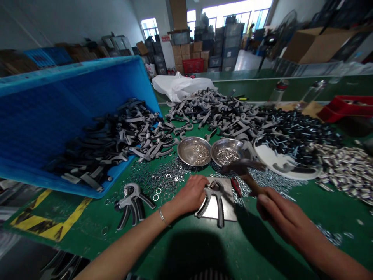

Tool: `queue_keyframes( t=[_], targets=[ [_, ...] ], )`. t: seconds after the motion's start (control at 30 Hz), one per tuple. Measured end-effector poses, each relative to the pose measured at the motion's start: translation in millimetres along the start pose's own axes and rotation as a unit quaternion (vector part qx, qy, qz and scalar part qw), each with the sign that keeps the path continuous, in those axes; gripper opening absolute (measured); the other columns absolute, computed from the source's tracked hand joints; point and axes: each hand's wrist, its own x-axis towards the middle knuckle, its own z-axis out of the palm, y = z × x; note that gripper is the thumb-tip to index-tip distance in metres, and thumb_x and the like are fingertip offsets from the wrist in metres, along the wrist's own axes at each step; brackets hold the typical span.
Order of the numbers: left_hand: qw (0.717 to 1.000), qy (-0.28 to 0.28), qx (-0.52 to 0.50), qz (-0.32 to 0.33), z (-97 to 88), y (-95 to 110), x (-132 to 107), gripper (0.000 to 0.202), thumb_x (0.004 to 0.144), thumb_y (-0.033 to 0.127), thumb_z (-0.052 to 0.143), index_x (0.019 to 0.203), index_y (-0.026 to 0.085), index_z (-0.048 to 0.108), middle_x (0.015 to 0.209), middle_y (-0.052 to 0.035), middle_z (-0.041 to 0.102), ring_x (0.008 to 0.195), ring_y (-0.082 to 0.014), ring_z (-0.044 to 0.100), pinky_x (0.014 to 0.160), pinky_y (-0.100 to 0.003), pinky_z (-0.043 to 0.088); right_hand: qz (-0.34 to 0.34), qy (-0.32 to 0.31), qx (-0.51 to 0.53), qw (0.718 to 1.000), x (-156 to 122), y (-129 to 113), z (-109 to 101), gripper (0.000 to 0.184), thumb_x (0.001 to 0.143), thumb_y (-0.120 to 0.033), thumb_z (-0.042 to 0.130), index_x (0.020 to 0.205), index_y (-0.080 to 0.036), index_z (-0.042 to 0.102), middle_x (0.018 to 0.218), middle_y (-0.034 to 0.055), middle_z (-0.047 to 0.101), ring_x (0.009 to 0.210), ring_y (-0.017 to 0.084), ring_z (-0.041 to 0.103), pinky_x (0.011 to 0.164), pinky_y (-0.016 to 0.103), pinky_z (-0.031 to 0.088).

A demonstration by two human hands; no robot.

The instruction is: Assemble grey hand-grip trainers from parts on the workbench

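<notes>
Gripping hammer [247,173] in curled right hand [279,214], head raised above steel plate [229,206]. Left hand [190,193] lying flat, fingers together, pressing on grip exerciser [211,202], which sits on plate. Second exerciser [134,204] left of plate. Two steel bowls [194,151] ahead.

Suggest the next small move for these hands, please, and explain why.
Probably tap the hand grip lightly with the hammer in the right hand. The left hand seems to steady that grip on the metal plate, and the hammer is raised close by.
</notes>
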Motion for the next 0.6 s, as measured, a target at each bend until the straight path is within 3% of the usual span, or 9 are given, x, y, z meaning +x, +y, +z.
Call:
queue_keyframes(
  t=[0.07, 0.13, 0.23, 0.3, 0.4, 0.5, 0.6],
  targets=[
    [0.998, -0.045, 0.023, 0.027, -6.7, -2.6, -4.5, 0.022, 0.094, 0.02, 0.052, 0.115, 0.016, 0.058, 0.114, -0.0098, 0.061, 0.109, -0.0249, 0.052, 0.1, -0.041, 0.039, -0.019, 0.016, -0.031, 0.999, 11.7, -8.2, 1.0, 0.04, 0.099, -0.055, 0.032, 0.098, -0.024, 0.058, 0.071, 0.0029, 0.064, 0.063, 0.02, 0.06, 0.062, 0.031, 0.046],
    [0.995, -0.072, 0.059, 0.044, -8.8, -5.0, -2.2, 0.018, 0.096, 0.021, 0.05, 0.109, 0.016, 0.062, 0.108, -0.0094, 0.063, 0.105, -0.0249, 0.053, 0.096, -0.04, 0.039, -0.025, -0.007, -0.059, 0.998, 26.8, -9.1, 7.9, 0.04, 0.098, -0.056, 0.034, 0.101, -0.024, 0.058, 0.075, 0.0049, 0.067, 0.068, 0.023, 0.063, 0.066, 0.033, 0.048],
    [0.99, -0.083, 0.103, 0.058, -6.3, -7.8, 5.8, 0.015, 0.097, 0.019, 0.049, 0.096, 0.015, 0.064, 0.098, -0.0088, 0.064, 0.098, -0.0247, 0.054, 0.09, -0.039, 0.039, -0.018, -0.07, -0.067, 0.995, 46.0, -1.7, 18.0, 0.041, 0.096, -0.058, 0.038, 0.097, -0.024, 0.06, 0.077, 0.0055, 0.069, 0.073, 0.025, 0.065, 0.068, 0.034, 0.049],
    [0.99, -0.076, 0.107, 0.059, -4.3, -8.7, 9.3, 0.014, 0.096, 0.019, 0.051, 0.094, 0.015, 0.064, 0.099, -0.0088, 0.064, 0.099, -0.0249, 0.054, 0.089, -0.039, 0.038, -0.008, -0.061, -0.055, 0.997, 51.8, 3.6, 20.5, 0.043, 0.098, -0.057, 0.034, 0.094, -0.024, 0.06, 0.076, 0.0041, 0.068, 0.071, 0.023, 0.064, 0.067, 0.032, 0.048],
    [0.991, -0.071, 0.097, 0.057, -4.1, -8.9, 9.6, 0.014, 0.096, 0.021, 0.052, 0.094, 0.015, 0.064, 0.102, -0.0087, 0.064, 0.1, -0.0247, 0.053, 0.088, -0.038, 0.038, -0.001, -0.039, -0.081, 0.996, 51.6, 7.5, 20.0, 0.041, 0.1, -0.054, 0.033, 0.104, -0.023, 0.059, 0.082, 0.0054, 0.069, 0.074, 0.023, 0.064, 0.071, 0.033, 0.047],
    [0.991, -0.075, 0.101, 0.052, -6.5, -9.3, 6.8, 0.015, 0.096, 0.024, 0.054, 0.092, 0.015, 0.065, 0.099, -0.0086, 0.064, 0.098, -0.025, 0.053, 0.086, -0.038, 0.038, 0.011, -0.1, -0.091, 0.991, 43.8, 6.8, 19.3, 0.042, 0.099, -0.055, 0.035, 0.108, -0.022, 0.06, 0.085, 0.007, 0.071, 0.077, 0.025, 0.066, 0.075, 0.035, 0.048],
    [0.99, -0.073, 0.105, 0.052, -6.8, -10.9, 5.0, 0.016, 0.096, 0.025, 0.053, 0.092, 0.015, 0.066, 0.099, -0.0092, 0.064, 0.099, -0.0256, 0.053, 0.087, -0.038, 0.038, 0.007, -0.106, -0.053, 0.993, 28.9, 6.4, 22.9, 0.045, 0.1, -0.057, 0.03, 0.109, -0.024, 0.06, 0.087, 0.0067, 0.072, 0.078, 0.025, 0.067, 0.074, 0.034, 0.05]
  ],
)
